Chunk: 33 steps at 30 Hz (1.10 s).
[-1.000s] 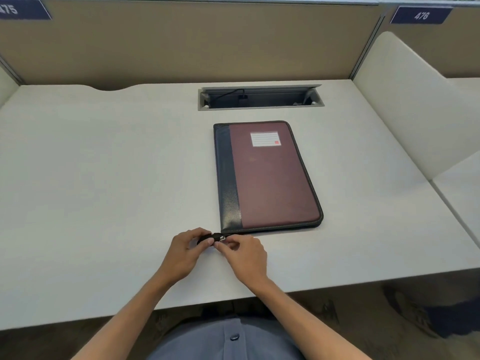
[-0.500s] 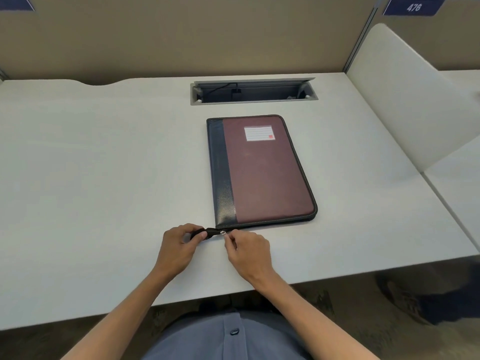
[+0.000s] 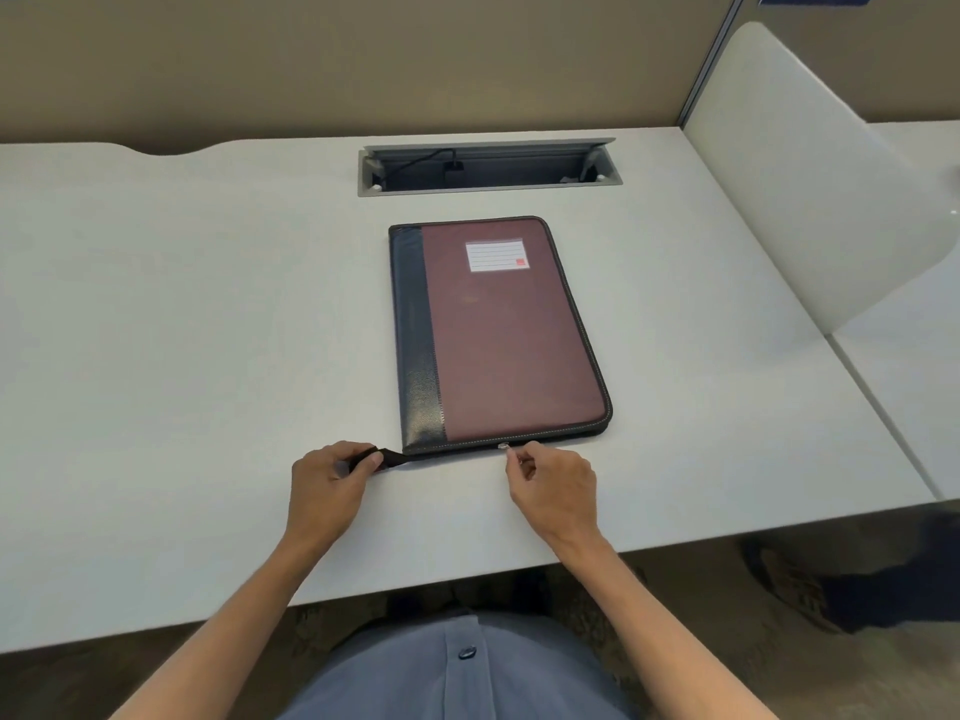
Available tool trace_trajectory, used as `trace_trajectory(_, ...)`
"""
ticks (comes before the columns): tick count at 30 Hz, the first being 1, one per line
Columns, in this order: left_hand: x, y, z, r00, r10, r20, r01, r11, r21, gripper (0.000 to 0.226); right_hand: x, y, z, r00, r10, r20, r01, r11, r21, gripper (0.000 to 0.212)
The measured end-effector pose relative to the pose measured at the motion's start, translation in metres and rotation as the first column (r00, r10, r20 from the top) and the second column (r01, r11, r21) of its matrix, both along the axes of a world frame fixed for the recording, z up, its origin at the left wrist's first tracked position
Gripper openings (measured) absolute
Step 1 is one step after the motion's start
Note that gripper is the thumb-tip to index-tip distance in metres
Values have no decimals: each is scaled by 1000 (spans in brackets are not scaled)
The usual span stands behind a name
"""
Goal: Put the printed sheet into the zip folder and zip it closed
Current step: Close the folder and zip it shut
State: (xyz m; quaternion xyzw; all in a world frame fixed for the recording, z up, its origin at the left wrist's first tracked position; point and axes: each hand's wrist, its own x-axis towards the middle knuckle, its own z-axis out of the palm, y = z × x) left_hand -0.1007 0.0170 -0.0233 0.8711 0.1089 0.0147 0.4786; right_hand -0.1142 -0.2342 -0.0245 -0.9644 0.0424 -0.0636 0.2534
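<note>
Left hand (image 3: 328, 485) is curled in a pinch, right hand (image 3: 553, 488) has fingers (image 3: 514, 459) pinched, both forearms bare

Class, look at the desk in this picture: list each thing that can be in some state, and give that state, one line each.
zip folder: cover shut, flat on the desk.
zip slider: partway along the near edge.
zip tail: pinched in the left hand.
right hand: fingers pinching the slider's pull.
cable hatch: lid open.
</note>
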Motion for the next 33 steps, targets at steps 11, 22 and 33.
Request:
trace_trajectory(11, -3, -9, -2, 996, 84, 7, -84, 996, 25, 7, 3, -76, -6, 988, -133, 79, 131, 991, 32, 18)
trace_trajectory(22, 2, -26, 1, 995, 95, -16, -92, 988, 122, 15, 21, -115, -8, 979, -202, -6, 202, 973, 110, 11)
trace_trajectory(33, 31, -141, 5, 797, -587, 141, 347, 635, 690, 50, 17, -121, -11, 993, -70, 92, 61, 993, 102, 11)
